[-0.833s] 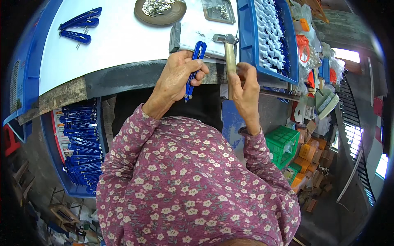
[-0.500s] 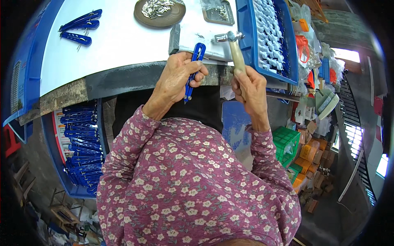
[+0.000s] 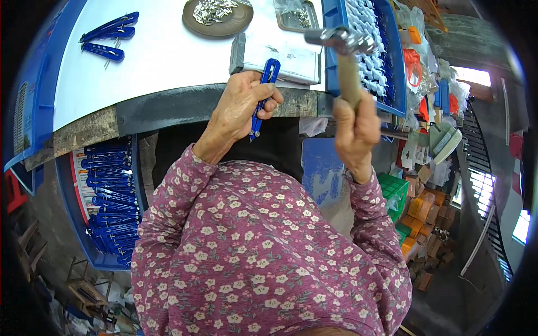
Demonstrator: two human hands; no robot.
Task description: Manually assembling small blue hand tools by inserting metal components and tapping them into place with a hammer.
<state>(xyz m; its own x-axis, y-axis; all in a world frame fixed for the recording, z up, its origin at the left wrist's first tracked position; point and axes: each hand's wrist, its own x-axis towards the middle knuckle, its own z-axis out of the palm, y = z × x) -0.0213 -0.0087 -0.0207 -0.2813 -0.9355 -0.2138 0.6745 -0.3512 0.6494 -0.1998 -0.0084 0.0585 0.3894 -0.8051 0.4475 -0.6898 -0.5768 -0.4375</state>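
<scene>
The left hand grips a blue plastic-handled thread snip, pressing its tip against a grey metal block at the edge of the white-topped bench. The right hand is closed around the wooden handle of a steel-headed hammer, raised above the block.

Open white tabletop lies left of the metal block; the blue tray walls off the right, the brown dish stands behind.
</scene>
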